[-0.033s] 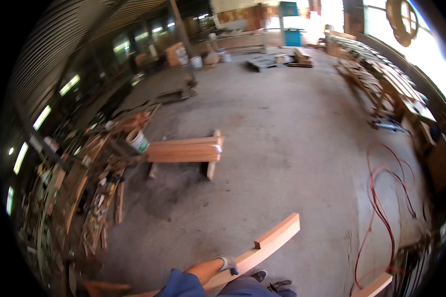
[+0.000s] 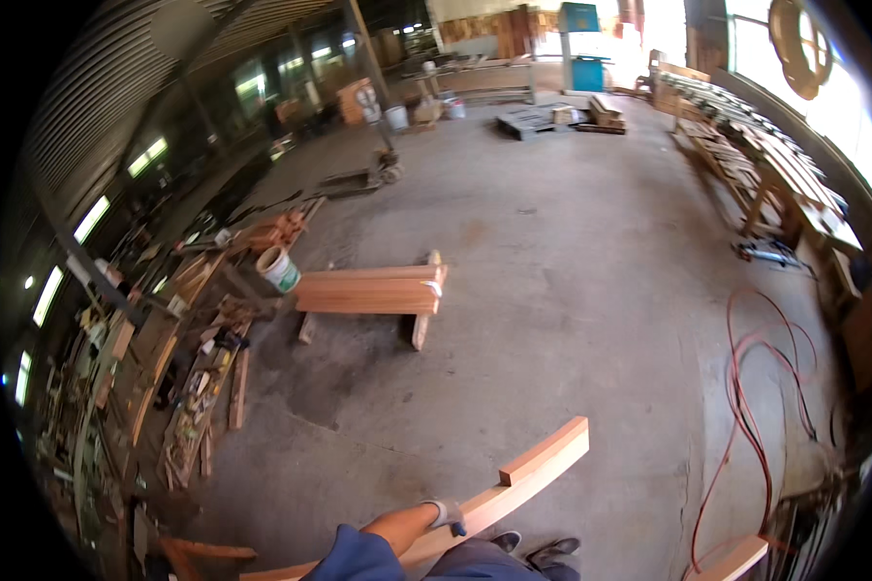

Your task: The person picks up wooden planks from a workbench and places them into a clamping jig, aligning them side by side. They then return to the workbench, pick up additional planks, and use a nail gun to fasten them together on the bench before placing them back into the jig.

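Note:
My left hand [image 2: 447,516], in a grey work glove with dark fingertips, is closed over a long wooden beam [image 2: 489,505]. The beam runs from the lower left up to the right across the front of my body, and its far end has a stepped notch. Below it show my shoes on the concrete floor. My right hand is out of the picture. At the lower right edge the end of another light wooden piece [image 2: 735,559] comes into sight; what supports it is hidden.
Reddish boards [image 2: 368,291] lie across low wooden supports, beside a white bucket [image 2: 278,269]. Scrap wood [image 2: 199,421] crowds the left side. Red hoses [image 2: 738,387] loop over the floor at right. Farther off are a loaded bench [image 2: 794,184] and a teal machine [image 2: 585,74].
The surroundings have shifted slightly to the right in the picture and look sharper. My left hand keeps its hold on the wooden beam, almost unmoved.

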`<state>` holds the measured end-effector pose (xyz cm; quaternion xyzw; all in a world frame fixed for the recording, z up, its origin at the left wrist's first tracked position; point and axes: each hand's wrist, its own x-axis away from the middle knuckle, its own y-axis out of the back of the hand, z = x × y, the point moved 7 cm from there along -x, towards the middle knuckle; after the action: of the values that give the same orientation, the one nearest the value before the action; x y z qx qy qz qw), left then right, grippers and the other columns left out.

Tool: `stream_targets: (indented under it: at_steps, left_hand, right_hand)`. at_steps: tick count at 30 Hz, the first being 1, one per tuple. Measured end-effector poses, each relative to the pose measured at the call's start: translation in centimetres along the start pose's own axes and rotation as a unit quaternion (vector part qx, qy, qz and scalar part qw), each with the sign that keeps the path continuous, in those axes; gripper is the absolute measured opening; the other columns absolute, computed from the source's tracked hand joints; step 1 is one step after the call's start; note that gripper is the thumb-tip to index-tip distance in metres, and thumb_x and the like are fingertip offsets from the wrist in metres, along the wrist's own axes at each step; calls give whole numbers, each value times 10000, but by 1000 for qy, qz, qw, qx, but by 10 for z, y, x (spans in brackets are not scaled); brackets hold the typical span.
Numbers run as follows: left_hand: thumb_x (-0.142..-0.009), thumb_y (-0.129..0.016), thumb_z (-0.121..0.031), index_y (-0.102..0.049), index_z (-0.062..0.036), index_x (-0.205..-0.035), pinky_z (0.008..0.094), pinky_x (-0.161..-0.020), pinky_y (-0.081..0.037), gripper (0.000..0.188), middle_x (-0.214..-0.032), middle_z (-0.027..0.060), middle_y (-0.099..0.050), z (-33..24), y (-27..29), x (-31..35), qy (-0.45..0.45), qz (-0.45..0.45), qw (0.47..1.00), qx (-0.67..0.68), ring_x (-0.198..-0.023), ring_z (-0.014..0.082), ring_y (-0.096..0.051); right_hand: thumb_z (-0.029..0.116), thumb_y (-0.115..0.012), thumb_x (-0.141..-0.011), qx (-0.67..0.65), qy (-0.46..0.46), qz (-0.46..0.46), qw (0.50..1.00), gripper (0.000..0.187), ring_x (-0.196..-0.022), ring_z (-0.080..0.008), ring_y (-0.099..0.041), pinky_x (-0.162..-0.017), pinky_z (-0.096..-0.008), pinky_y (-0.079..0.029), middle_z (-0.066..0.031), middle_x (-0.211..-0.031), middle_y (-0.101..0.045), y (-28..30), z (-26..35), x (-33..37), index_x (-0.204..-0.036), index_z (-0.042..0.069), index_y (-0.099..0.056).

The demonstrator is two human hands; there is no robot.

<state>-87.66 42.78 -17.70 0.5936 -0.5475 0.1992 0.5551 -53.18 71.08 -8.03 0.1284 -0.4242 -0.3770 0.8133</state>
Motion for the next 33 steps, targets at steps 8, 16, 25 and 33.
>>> stream_targets:
  at_steps: [8, 16, 25, 33]
  left_hand:
    - [-644, -891, -384, -771, -36, -1189, 420, -882, -555, 658, -1140, 183, -766, 34, -1, -75, 135, -27, 985, 105, -1012, 309, -726]
    - [-703, -865, -324, -776, -62, -1183, 389, -846, -571, 554, -1099, 141, -776, -44, 14, -110, 219, -32, 921, 322, -966, 255, -737]
    - [-728, -902, -326, -778, -97, -1180, 354, -797, -583, 522, -987, 83, -778, -170, 119, -179, 271, -64, 892, 355, -847, 216, -729]
    - [-743, -898, -315, -764, -74, -1157, 385, -816, -579, 497, -997, 140, -776, -234, 330, -328, 125, 23, 984, 124, -925, 280, -744]
  right_hand:
    - [492, -713, -866, 87, 76, 106, 988, 391, -837, -378, -728, -761, -489, -584, -158, -905, -756, 21, 107, -173, -983, 122, -763]
    - [491, -719, -856, 131, 74, 78, 986, 390, -821, -366, -736, -760, -487, -589, -161, -869, -753, 139, 183, -324, -934, 111, -761]
    - [490, -726, -845, 182, -1, 42, 982, 395, -803, -353, -745, -759, -485, -595, -165, -828, -748, 196, 219, -493, -880, 99, -759]
    - [490, -732, -835, 272, -118, -39, 954, 403, -787, -341, -752, -758, -484, -600, -168, -792, -745, 268, 136, -600, -831, 88, -758]
